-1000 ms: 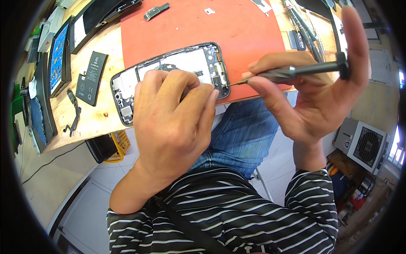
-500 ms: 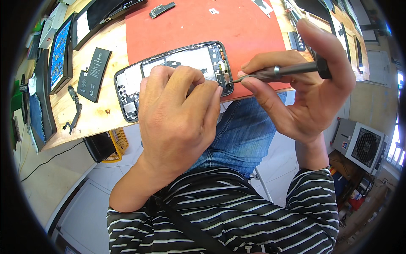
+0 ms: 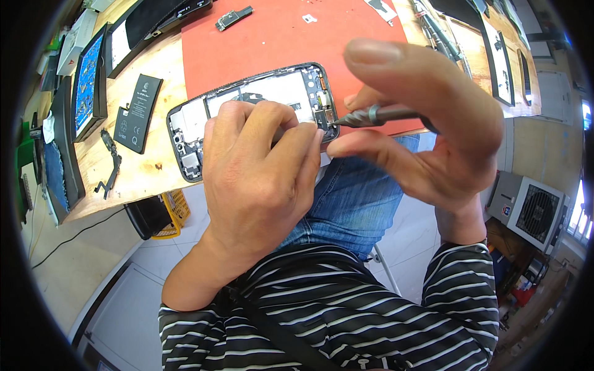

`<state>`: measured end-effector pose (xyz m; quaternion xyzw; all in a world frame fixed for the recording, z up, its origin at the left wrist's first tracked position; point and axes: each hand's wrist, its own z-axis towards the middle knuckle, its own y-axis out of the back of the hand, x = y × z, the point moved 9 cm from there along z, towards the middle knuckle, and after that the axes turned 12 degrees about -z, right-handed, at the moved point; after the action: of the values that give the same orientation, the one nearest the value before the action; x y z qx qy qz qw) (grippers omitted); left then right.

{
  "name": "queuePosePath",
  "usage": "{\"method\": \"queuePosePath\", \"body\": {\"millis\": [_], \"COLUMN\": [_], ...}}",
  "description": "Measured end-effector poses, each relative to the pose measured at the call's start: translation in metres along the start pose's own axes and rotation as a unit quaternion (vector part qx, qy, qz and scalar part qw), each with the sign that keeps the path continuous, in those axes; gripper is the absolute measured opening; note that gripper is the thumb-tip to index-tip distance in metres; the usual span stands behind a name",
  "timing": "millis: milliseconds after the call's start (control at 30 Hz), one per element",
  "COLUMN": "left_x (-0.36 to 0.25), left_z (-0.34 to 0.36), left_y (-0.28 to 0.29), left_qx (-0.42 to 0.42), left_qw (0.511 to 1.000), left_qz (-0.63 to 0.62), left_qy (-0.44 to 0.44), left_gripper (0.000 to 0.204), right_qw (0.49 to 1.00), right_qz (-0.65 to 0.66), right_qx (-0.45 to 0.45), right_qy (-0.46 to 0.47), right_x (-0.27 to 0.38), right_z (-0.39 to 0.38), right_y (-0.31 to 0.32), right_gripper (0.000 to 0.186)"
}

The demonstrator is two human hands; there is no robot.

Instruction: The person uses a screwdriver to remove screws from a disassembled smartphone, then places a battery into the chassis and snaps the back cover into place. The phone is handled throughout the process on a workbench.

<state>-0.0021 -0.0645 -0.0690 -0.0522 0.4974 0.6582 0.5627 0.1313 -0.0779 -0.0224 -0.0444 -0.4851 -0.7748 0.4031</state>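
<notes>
An opened smartphone (image 3: 284, 86), its inner parts exposed, lies at the near edge of the red mat (image 3: 260, 46). Over its near long edge bends my left hand (image 3: 260, 161), gripping the phone with curled fingers; the fingertips are partly hidden. My right hand (image 3: 445, 130) holds a thin screwdriver (image 3: 371, 115) between index finger and thumb. Its tip meets the right end of the phone, near the lower corner, just beyond my left fingertips. The screwdriver's rear end is hidden behind a raised, bent finger.
Left of the phone lie a black battery (image 3: 137, 114) and a dark flex cable part (image 3: 110, 164). A small module (image 3: 234, 18) and a white scrap (image 3: 309, 19) rest on the mat's far side. Hand tools (image 3: 436, 34) lie far right; a blue-filled box (image 3: 90, 80) stands left.
My right hand has tilted and shifted a little left, and the fingers have turned round the screwdriver. Its tip has moved slightly left and down onto the phone. The left hand stays in place.
</notes>
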Motion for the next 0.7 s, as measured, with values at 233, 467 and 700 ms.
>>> {"method": "queuePosePath", "body": {"millis": [233,467,700], "left_x": [-0.001,0.002,-0.003], "left_z": [0.001,-0.003,0.001], "left_y": [0.0,-0.004,0.0], "left_qx": [0.004,0.011,0.018], "left_qw": [1.0,1.0,1.0], "left_qz": [-0.002,0.013,0.024], "left_qy": [-0.003,0.011,0.002], "left_gripper": [0.013,0.01,0.009], "right_qw": [0.999,0.997,0.999], "right_qz": [0.0,0.029,-0.021], "right_qx": [0.03,0.036,0.01], "right_qy": [-0.032,-0.061,-0.039], "right_x": [-0.001,-0.004,0.0], "right_z": [0.003,-0.005,-0.009], "right_y": [-0.004,-0.006,-0.007], "right_gripper": [0.037,0.054,0.067]}}
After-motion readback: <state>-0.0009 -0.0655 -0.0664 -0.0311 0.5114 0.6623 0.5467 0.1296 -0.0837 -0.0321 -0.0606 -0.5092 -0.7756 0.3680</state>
